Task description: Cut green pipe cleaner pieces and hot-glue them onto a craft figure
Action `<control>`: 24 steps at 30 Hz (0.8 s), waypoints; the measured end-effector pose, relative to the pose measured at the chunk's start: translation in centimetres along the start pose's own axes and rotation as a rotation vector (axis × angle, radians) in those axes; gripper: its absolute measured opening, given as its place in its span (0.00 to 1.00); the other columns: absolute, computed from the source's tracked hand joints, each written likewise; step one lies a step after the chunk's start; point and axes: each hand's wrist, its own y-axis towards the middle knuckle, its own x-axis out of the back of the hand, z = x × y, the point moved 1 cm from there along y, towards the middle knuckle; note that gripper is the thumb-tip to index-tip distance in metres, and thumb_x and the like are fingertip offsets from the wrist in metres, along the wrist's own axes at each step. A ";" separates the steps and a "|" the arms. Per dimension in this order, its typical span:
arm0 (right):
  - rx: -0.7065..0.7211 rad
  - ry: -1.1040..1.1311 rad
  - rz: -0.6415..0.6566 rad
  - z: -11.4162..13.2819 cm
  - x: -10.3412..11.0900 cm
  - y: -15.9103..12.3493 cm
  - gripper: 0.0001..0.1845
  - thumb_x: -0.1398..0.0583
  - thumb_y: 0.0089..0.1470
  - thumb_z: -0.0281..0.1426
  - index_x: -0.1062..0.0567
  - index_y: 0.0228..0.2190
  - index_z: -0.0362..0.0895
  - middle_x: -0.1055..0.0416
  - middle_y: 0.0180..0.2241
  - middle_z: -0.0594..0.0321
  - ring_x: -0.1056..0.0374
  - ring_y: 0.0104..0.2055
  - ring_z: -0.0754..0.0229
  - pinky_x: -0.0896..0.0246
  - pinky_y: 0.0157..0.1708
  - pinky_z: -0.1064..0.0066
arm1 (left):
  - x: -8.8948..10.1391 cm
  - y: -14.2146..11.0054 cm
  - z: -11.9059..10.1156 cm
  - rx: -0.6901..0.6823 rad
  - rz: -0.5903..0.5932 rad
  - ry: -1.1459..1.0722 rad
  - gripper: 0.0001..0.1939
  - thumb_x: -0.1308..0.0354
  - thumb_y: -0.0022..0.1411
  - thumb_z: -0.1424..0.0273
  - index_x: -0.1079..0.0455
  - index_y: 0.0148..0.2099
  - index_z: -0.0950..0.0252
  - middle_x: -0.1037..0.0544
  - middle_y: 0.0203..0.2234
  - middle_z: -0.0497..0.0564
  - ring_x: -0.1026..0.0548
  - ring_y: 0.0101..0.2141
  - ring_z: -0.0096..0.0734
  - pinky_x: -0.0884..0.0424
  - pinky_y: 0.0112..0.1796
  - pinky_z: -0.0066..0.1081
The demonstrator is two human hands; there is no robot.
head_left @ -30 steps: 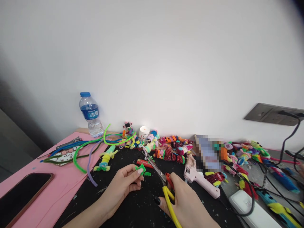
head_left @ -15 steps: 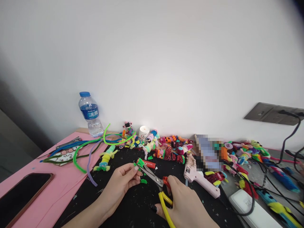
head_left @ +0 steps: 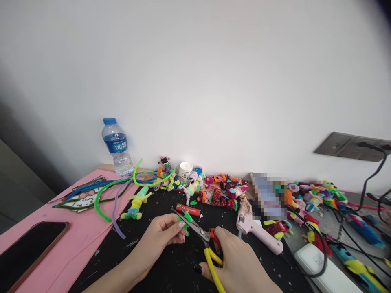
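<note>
Pinched between the thumb and fingers of my left hand (head_left: 168,232) is a small green fuzzy piece (head_left: 187,219), partly hidden by the blades. My right hand (head_left: 235,256) grips scissors (head_left: 200,232) with yellow and red handles, their blades pointing up and left across the green piece. Just beyond the blades a red tube (head_left: 189,210) with white print lies on the black mat (head_left: 171,268). A yellow and mint pipe-cleaner figure (head_left: 136,204) lies left of my left hand. Right of my right hand rests a pink glue gun (head_left: 256,232).
Several pipe-cleaner figures (head_left: 218,199) line the wall side, beside a white cup (head_left: 185,171). A water bottle (head_left: 116,146) stands at back left. Pink paper (head_left: 76,244) bears a phone (head_left: 30,256) and loose pipe cleaners (head_left: 104,199). Cables and a white power strip (head_left: 324,268) lie right.
My left hand has shifted slightly right with the green piece, which now sits further along the blades. The red tube shows more fully. The right hand has hardly moved.
</note>
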 end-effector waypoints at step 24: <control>-0.009 0.037 0.036 -0.4 -0.7 0.2 0.14 0.39 0.42 0.41 0.32 0.21 0.44 0.31 0.24 0.63 0.39 0.24 0.61 0.54 0.22 0.74 | -0.1 -0.2 0.1 0.053 0.057 -0.040 0.13 0.39 0.53 0.64 0.30 0.25 0.70 0.25 0.23 0.51 0.30 0.24 0.25 0.33 0.29 0.24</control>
